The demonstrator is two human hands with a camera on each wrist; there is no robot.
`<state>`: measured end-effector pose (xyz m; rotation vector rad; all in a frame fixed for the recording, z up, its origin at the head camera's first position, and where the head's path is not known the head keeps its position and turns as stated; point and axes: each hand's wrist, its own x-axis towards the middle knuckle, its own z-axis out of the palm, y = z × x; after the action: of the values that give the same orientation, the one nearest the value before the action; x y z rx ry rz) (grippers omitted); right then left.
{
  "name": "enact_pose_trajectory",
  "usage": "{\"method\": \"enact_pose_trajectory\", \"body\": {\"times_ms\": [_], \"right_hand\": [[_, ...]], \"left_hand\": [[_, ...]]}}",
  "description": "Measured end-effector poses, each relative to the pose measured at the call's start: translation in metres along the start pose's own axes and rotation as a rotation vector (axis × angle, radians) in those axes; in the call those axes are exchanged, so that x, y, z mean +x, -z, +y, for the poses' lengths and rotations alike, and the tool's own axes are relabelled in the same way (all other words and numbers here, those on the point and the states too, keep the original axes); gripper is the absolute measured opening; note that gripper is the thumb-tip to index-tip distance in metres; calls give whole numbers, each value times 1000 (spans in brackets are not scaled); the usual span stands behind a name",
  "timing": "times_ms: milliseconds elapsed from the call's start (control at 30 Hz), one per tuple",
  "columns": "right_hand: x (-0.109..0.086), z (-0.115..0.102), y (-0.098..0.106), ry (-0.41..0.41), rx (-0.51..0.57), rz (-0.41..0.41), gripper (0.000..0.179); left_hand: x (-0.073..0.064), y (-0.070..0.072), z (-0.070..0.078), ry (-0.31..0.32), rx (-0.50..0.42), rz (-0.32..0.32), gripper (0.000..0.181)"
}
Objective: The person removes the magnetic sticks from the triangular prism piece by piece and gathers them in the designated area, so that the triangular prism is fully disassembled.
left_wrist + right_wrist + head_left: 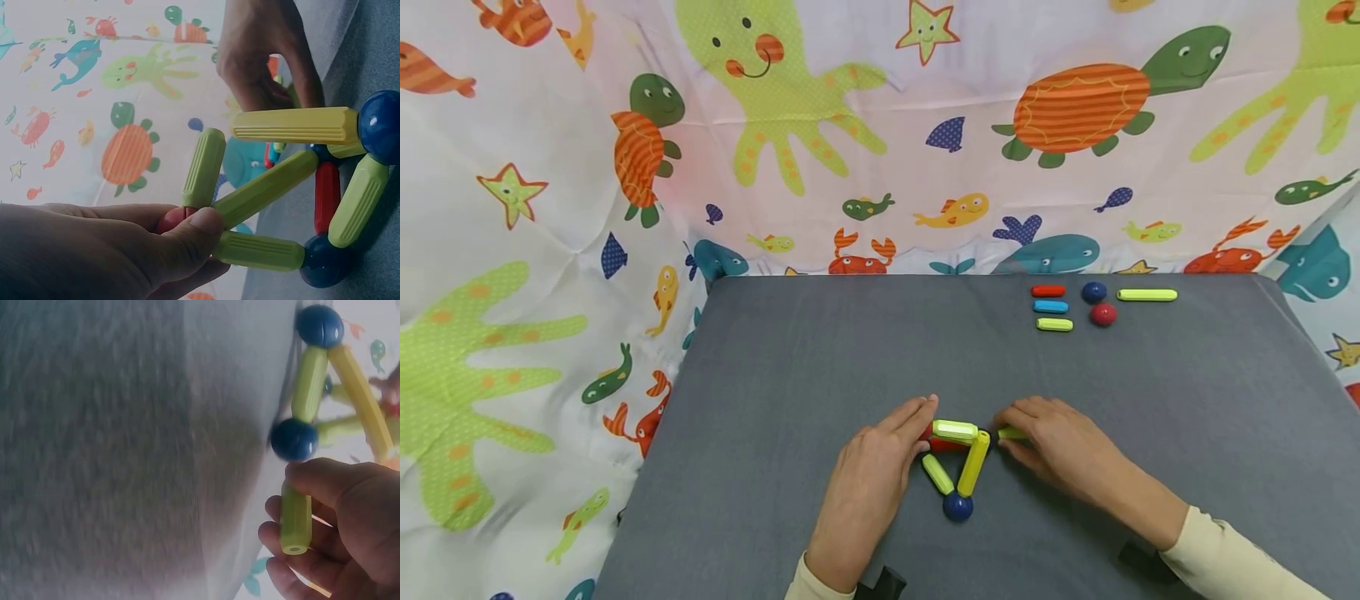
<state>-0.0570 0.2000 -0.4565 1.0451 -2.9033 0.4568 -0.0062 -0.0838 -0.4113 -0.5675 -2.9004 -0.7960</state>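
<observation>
A small frame of magnetic building sticks and balls stands on the grey cloth between the hands. Its red ball (174, 220) is pinched by my left hand (874, 479) between thumb and fingers. Green sticks run from that ball, one of them jutting free. A yellow stick (974, 463) slants up from the front blue ball (958, 507), its upper end overlapping the top green stick (955, 431) in the head view. A red stick (327, 197) lies low in the frame. My right hand (1067, 446) holds a short green stick (296, 519), its end at another blue ball (294, 440).
At the back right of the grey table (820, 350) lie short red (1048, 291), blue (1050, 307) and green sticks (1055, 325). Beside them are a blue ball (1093, 292), a red ball (1103, 314) and a long green stick (1147, 295). A sea-animal curtain (865, 108) hangs behind.
</observation>
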Motion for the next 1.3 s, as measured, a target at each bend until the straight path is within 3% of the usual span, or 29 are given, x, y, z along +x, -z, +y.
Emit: {"method": "enact_pose_trajectory", "body": {"times_ms": [367,667,933,1300], "right_hand": [[-3,26,20,-23,-26,132,31],[-5,49,23,-82,-33,90,35],[-3,75,25,-101,-45,120,34],[12,104,24,-164,-53,101,32]], "left_hand": [[0,0,1,2,-3,0,60],[0,0,1,4,-8,-2,61],[0,-1,1,9,-6,-1,61],[0,-1,0,11,-20,-3,61]]}}
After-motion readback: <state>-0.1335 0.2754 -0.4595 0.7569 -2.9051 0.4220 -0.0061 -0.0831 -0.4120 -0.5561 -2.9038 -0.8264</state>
